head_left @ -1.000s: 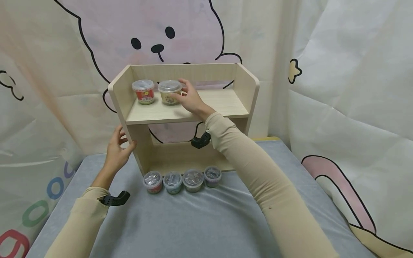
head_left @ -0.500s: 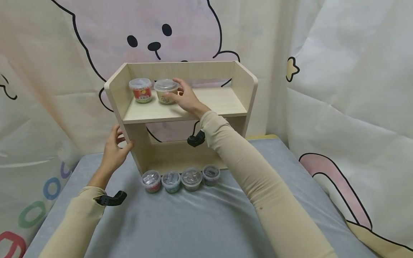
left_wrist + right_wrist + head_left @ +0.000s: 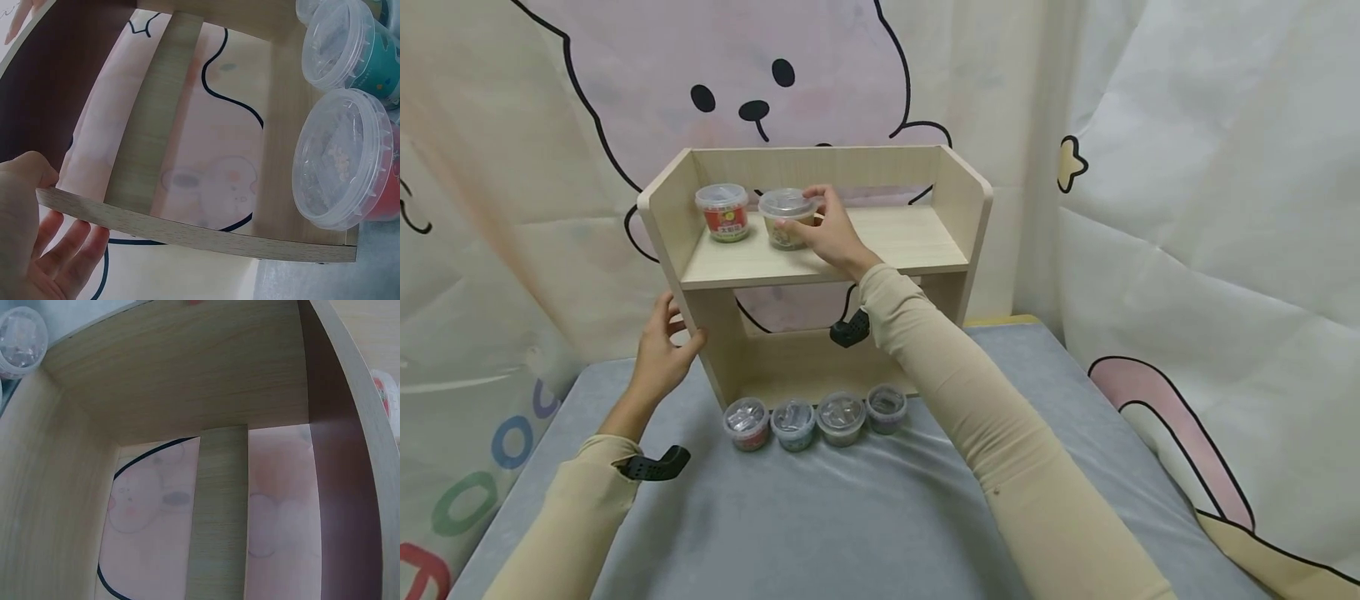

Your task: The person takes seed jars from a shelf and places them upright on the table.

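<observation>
Head view, right hand (image 3: 831, 237) gripping upright beige tub (image 3: 787, 218), lid up

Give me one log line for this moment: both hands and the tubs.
right hand: grips beige tub on shelf | left hand: holds shelf's side | red tub: beside it

We see small changes only vs 1 s ago. The right hand (image 3: 829, 236) has closed in on the beige cup (image 3: 787, 218): fingers now wrap its side and the thumb sits by the lid, where before they only touched its right edge. The cup itself is a bit nearer the red cup (image 3: 722, 212), gap narrower. The left hand (image 3: 661, 354) has slid slightly lower on the shelf (image 3: 820, 265) side panel.
</observation>
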Demonstrator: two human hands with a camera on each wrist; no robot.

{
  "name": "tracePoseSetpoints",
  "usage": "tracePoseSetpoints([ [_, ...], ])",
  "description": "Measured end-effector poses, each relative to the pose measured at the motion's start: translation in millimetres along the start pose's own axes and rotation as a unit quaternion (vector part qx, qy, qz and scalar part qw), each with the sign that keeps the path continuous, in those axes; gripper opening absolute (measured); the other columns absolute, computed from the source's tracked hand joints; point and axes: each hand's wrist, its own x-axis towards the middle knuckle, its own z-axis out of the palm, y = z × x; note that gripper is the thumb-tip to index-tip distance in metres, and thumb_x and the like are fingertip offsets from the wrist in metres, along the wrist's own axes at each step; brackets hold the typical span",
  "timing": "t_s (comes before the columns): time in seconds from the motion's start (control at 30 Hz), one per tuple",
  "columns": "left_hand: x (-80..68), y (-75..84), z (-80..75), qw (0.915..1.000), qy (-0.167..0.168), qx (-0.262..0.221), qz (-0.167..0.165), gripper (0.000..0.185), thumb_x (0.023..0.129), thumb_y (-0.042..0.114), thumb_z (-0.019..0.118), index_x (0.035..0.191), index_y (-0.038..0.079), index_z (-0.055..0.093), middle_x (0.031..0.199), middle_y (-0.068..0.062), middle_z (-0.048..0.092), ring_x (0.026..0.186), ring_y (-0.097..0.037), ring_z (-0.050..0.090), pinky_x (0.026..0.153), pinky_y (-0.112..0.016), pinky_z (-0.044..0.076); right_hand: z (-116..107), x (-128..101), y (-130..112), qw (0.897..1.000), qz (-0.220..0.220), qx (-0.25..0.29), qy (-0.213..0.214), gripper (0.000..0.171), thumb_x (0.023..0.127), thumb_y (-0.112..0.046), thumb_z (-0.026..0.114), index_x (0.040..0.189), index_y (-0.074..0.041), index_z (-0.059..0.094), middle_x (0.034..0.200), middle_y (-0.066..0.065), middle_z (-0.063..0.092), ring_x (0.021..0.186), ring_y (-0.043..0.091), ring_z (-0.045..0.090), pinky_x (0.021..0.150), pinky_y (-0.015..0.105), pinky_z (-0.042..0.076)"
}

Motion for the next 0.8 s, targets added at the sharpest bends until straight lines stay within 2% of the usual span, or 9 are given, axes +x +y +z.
tracePoseSetpoints([
  [0.1,-1.3,4.0,-1.7,0.9999,-0.004,0.015,-0.002,0.071,0.095,0.005,0.061,0.157,0.015,0.027,0.140,-0.031,0.050,0.121,-0.053,0.057,0.075,-0.033,0.056,-0.3,-1.5,-1.0,1.000,-0.009,-0.004,0.005,0.061,0.091,-0.021,0.075,0.137,-0.007,0.037,0.146,0.016,0.045,0.135,0.027,0.050,0.110,0.030,0.047],
  [0.17,-1.4,5.3,-2.2,0.9998,-0.008,0.018,-0.001,0.071,0.095,0.006,0.059,0.157,0.014,0.026,0.140,-0.032,0.049,0.121,-0.055,0.056,0.078,-0.048,0.056,-0.5,-2.3,-1.1,1.000,-0.013,-0.005,0.006,0.061,0.090,-0.021,0.076,0.136,-0.007,0.038,0.146,0.016,0.046,0.134,0.027,0.051,0.109,0.030,0.048],
  [0.27,-2.0,6.0,-1.2,0.9998,-0.011,0.013,0.001,0.071,0.095,0.005,0.058,0.157,0.013,0.026,0.140,-0.033,0.049,0.121,-0.056,0.055,0.081,-0.059,0.054,-1.5,-4.8,-1.6,1.000,-0.012,-0.001,-0.001,0.064,0.090,-0.020,0.077,0.140,-0.008,0.039,0.147,0.015,0.047,0.134,0.027,0.052,0.109,0.031,0.048],
  [0.37,-2.3,5.8,1.1,0.9999,-0.012,0.012,0.003,0.070,0.093,0.003,0.059,0.155,0.011,0.027,0.139,-0.034,0.050,0.120,-0.056,0.056,0.079,-0.051,0.056,-5.8,-7.9,-2.3,1.000,0.001,0.001,-0.016,0.072,0.089,-0.020,0.077,0.148,-0.011,0.037,0.148,0.015,0.049,0.136,0.027,0.052,0.113,0.033,0.045],
  [0.43,-2.3,6.5,1.8,0.9998,-0.012,0.013,0.000,0.070,0.093,0.003,0.059,0.155,0.011,0.028,0.139,-0.033,0.050,0.121,-0.054,0.056,0.077,-0.039,0.056,-9.7,-10.7,-4.1,1.000,0.008,0.001,-0.028,0.077,0.089,-0.019,0.077,0.153,-0.013,0.035,0.149,0.015,0.050,0.136,0.026,0.052,0.113,0.034,0.044],
  [0.53,-1.6,7.2,1.0,0.9999,-0.011,0.010,-0.004,0.070,0.093,0.004,0.060,0.155,0.013,0.028,0.140,-0.032,0.050,0.121,-0.053,0.056,0.072,-0.019,0.050,-15.3,-15.8,-8.7,0.999,0.011,0.002,-0.046,0.078,0.089,-0.017,0.077,0.155,-0.015,0.035,0.147,0.015,0.052,0.131,0.025,0.054,0.109,0.032,0.046],
  [0.6,-1.6,7.4,-0.4,0.9999,-0.010,0.008,-0.009,0.071,0.093,0.004,0.060,0.155,0.014,0.028,0.141,-0.031,0.050,0.122,-0.052,0.056,0.071,-0.012,0.046,-17.8,-18.9,-11.3,0.998,0.008,0.008,-0.057,0.078,0.089,-0.015,0.076,0.155,-0.014,0.036,0.146,0.016,0.052,0.128,0.025,0.055,0.105,0.031,0.048],
  [0.8,-2.0,5.3,-1.6,0.9999,-0.009,0.010,-0.010,0.071,0.093,0.004,0.060,0.156,0.014,0.028,0.141,-0.032,0.050,0.122,-0.052,0.057,0.069,-0.010,0.044,-29.1,-31.3,-17.6,0.996,0.004,0.014,-0.085,0.076,0.089,-0.010,0.075,0.155,-0.014,0.037,0.146,0.016,0.052,0.127,0.025,0.057,0.105,0.032,0.049],
])
